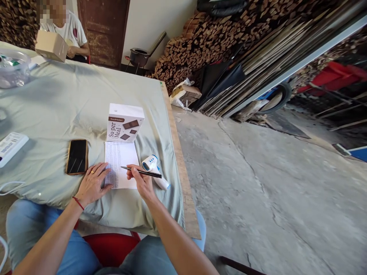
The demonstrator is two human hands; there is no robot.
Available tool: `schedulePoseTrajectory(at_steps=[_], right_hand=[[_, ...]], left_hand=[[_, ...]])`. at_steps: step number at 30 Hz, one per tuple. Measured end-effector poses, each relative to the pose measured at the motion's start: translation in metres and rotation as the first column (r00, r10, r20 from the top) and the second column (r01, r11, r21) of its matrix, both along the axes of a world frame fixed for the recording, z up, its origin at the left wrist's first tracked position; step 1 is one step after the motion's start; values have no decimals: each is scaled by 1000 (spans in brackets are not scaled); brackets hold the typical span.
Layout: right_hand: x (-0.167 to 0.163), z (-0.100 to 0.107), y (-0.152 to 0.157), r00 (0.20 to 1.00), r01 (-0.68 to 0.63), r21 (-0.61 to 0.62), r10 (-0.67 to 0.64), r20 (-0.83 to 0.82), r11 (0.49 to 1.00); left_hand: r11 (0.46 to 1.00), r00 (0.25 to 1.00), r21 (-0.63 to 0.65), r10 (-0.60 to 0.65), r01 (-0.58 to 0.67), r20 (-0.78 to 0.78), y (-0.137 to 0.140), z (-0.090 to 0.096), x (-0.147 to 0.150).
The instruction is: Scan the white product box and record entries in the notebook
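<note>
A black pen (143, 172) is pinched in my right hand (142, 182), its tip over a sheet of paper (127, 158). Rows of small handwriting cover the left part of that paper. My left hand (94, 182) lies spread on the cloth, fingertips at the paper's left edge. At the paper's far edge stands a white box (124, 122) with "Su-per Meal" and brown bars printed on it. Right of the paper, close to my right hand, lies a white and blue infrared thermometer (155, 166). A phone with a dark screen (77, 156) rests left of the paper.
A pale green cloth (71, 95) covers the table, whose wooden edge (183, 183) shows at right. A white power strip (11, 147) and a clear plastic tub (14, 68) are at left. Across the table a person holds a cardboard box (51, 46). Stacked firewood (183, 49) lines the wall.
</note>
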State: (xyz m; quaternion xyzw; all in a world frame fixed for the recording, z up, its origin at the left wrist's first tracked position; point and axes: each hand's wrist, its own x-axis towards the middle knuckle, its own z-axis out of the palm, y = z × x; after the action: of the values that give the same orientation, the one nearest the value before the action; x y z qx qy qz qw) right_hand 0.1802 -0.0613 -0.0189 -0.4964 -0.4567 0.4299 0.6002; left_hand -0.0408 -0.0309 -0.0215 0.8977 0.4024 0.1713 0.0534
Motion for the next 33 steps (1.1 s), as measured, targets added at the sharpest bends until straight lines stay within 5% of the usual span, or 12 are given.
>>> schedulePoseTrajectory(at_steps=[6,13,19,33], right_hand=[[-3,-20,-2,972,185,-106,-166,164,977],[-12,-14,-9,934,39,123,-80,348,992],[-16,-25,-4,927,152,-13,-138,348,988],[-15,-33,-3,907,120,39,-126,403,992]], left_hand=[[1000,1000,1,-1,1,-8,-2,0,0],[1000,1000,-9,13,-13,-25,-2,3,2],[1000,1000,-26,4,-5,-11,-2,4,2],[1000,1000,-28,-2,2,-7,-1,3,2]])
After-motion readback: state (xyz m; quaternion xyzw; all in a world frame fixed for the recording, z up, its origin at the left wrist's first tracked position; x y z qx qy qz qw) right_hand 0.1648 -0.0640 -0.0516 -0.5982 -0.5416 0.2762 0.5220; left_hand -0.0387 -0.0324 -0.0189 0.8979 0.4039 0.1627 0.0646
